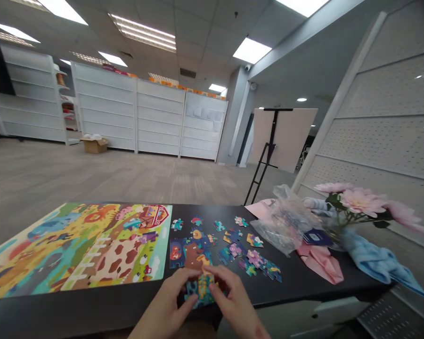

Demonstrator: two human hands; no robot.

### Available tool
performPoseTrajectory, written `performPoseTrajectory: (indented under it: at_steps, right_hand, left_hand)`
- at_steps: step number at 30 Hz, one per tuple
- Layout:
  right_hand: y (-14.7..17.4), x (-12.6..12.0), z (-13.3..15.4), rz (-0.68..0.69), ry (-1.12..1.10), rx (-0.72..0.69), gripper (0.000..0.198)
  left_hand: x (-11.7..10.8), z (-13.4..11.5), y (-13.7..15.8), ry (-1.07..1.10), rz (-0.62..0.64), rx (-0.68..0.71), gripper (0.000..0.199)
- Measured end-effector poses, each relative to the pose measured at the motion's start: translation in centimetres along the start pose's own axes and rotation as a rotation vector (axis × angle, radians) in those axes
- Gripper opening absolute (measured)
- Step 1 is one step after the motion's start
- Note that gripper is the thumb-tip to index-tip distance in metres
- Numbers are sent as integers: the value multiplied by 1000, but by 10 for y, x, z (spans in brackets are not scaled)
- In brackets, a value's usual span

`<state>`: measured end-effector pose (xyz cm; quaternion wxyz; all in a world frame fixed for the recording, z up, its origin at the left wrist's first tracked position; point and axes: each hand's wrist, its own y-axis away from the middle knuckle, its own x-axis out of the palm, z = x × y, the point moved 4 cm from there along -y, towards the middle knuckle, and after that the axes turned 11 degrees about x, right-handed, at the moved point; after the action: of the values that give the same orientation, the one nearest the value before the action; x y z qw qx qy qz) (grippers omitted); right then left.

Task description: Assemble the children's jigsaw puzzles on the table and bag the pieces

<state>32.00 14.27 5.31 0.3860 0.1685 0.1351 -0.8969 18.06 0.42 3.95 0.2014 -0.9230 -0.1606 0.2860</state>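
Holds a small teal-and-yellow cluster of puzzle pieces (204, 288) between two bare hands, right at the front edge of the black counter (127, 306). Grasps it from one side with the curled fingers and thumb of the left hand (175, 292), from the other with those of the right hand (230, 292), both sets of fingertips close together along its far side. Just beyond the hands, towards the back edge, a partly joined bear puzzle (192, 256). Near the back edge, a spaced row of single pieces (197, 221); right of the bear, more pieces (253, 258), some joined, some loose.

Across the counter's left part, a large, bright animal picture (116, 256), reaching from the back edge nearly to the front, with an open dark strip along the front edge. More open surface to the right of the right hand, between the pieces and the front edge. Tighter towards the right end: a crumpled clear plastic bag (279, 230), a dark blue packet (316, 238), a pink cloth (323, 263), pink flowers (362, 201), and a blue cloth (371, 258) trailing over the right end. Beyond the back edge, wide grey floor (162, 181), a black easel (268, 155) and, farther off, tall white shelves (159, 117).
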Motion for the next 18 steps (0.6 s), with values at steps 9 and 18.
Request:
performPoseTrajectory:
  at_steps: [9,18]
  right_hand:
    - [-2,-66,-59,-233,19,214,42]
    - [2,-67,-58,-359,323,164,24]
  left_hand:
    - [7,-24,-5,-402,299,25,44]
    - [7,-17,-3,-415,298,70,44]
